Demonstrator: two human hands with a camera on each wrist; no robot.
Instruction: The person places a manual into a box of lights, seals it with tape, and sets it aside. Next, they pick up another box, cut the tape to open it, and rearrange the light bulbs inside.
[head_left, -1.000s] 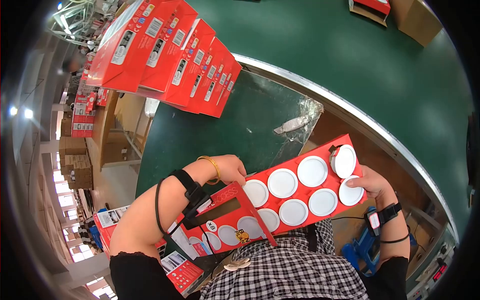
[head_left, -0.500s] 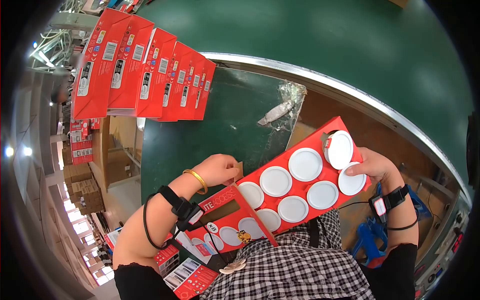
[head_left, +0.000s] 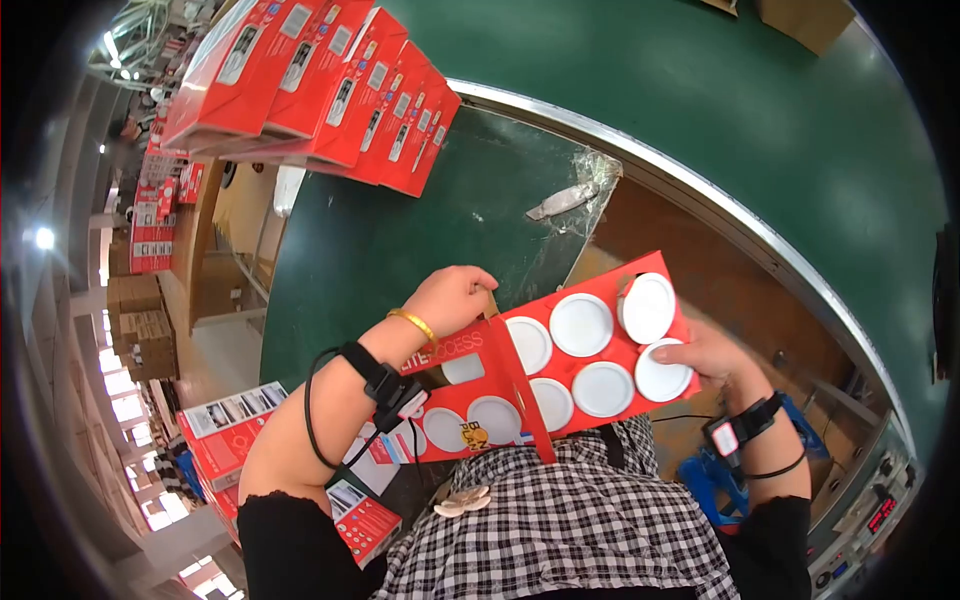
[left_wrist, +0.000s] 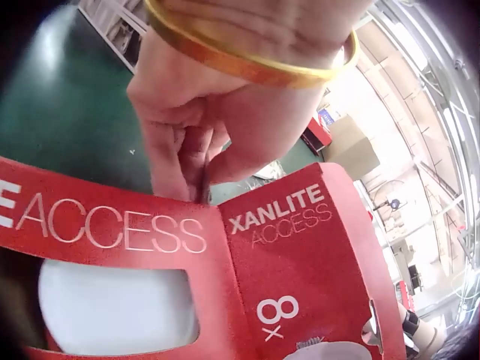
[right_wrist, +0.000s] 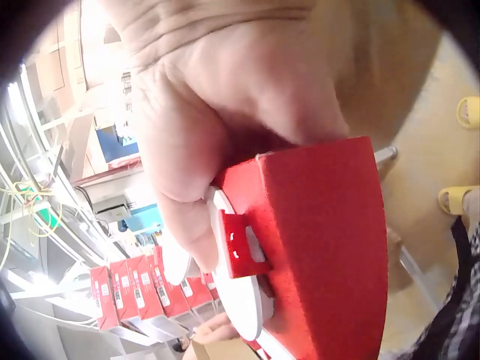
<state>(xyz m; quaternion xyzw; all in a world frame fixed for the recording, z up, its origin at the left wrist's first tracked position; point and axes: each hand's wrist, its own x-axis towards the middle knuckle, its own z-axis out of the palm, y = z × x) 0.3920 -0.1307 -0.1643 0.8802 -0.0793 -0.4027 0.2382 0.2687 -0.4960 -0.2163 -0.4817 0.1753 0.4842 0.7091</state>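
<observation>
My left hand point(head_left: 452, 300) pinches a brown-edged flap at the top corner of a red printed carton point(head_left: 500, 375), near its opening. A white disc shows through the carton's window point(head_left: 462, 368). Partly inside that carton lies a red card tray point(head_left: 622, 350) with round white lamps point(head_left: 581, 325) in two rows, several outside the opening. With my right hand point(head_left: 715, 355) I grip the tray's outer end, the thumb lying on the nearest lamp point(head_left: 663, 372). In the right wrist view a red tab point(right_wrist: 238, 245) stands beside a tilted lamp at that end.
A row of upright red boxes point(head_left: 340, 100) stands on the green table point(head_left: 360, 230) at the far left. Crumpled clear plastic point(head_left: 585, 190) lies at the table corner. More red boxes point(head_left: 230, 430) are at the left. A metal-edged green surface point(head_left: 640, 80) runs across the far side.
The tray has slid left, deeper into the carton, so fewer lamps show outside and one fills the window. My right hand has moved left with it; my left hand stays at the flap.
</observation>
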